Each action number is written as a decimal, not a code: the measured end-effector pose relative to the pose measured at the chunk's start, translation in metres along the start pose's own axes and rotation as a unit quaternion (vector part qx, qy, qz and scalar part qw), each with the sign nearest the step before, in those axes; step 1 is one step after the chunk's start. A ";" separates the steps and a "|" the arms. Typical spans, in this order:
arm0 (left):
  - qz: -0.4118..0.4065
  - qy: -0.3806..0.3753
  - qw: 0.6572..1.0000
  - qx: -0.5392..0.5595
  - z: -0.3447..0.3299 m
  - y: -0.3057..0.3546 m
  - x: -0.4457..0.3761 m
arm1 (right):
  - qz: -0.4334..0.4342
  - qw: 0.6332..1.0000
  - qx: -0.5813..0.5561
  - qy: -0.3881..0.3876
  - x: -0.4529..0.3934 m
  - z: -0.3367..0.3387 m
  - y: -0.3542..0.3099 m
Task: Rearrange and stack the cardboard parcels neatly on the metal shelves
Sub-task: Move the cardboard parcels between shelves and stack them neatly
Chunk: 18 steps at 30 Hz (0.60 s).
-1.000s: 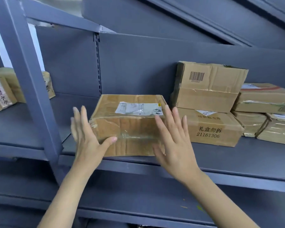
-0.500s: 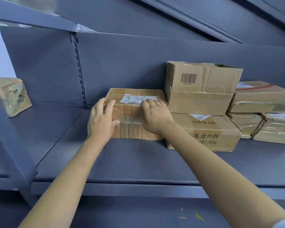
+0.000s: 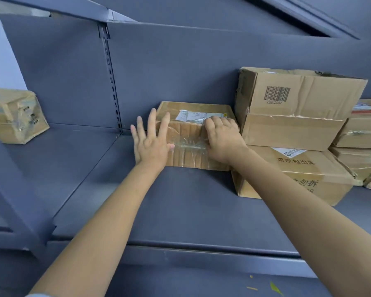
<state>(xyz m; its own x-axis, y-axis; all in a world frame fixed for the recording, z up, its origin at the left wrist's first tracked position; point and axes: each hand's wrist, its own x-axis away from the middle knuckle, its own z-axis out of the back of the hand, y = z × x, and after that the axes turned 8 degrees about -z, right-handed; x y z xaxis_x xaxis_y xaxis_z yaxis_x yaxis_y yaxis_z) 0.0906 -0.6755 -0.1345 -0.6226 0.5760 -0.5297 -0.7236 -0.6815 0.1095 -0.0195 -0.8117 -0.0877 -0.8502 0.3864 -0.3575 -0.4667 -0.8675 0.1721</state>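
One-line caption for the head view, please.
Both hands, left and right, on a taped parcel beside stacked boxes on a shelf.

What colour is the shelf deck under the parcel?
Dark blue-grey metal shelf deck, plain, clearest in the head view.

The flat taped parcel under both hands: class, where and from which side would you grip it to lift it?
Grip the flat taped parcel by its free left end and front edge, coming from the front-left. Its right end looks butted against the stacked boxes and it sits near the shelf's back panel.
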 end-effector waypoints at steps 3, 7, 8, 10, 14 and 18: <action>-0.031 -0.041 0.996 -0.078 0.016 -0.003 0.011 | -0.001 1.000 0.021 -0.007 0.002 0.002 -0.001; -0.051 -0.061 0.992 -0.102 0.037 -0.004 0.058 | 0.000 0.998 0.063 -0.002 0.012 0.009 -0.003; -0.053 -0.069 0.989 -0.117 0.043 -0.006 0.071 | 0.005 0.999 0.050 0.013 0.018 0.011 -0.006; -0.088 -0.035 0.984 -0.151 0.056 -0.009 0.095 | 0.029 0.999 -0.013 0.036 0.036 0.015 -0.014; -0.128 -0.002 0.965 -0.230 0.087 -0.005 0.131 | 0.109 0.989 -0.103 0.003 0.077 0.015 -0.034; -0.082 -0.005 0.965 -0.250 0.112 0.001 0.161 | 0.165 0.970 -0.176 -0.021 0.104 0.014 -0.053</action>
<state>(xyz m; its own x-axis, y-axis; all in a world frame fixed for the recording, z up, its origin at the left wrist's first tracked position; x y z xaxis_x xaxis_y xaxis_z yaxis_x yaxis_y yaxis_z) -0.0442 -0.5329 -0.1252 -0.5161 0.6976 -0.4971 -0.5806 -0.7115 -0.3957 -0.0866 -0.7211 -0.1214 -0.9517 0.0760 -0.2974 -0.0623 -0.9965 -0.0553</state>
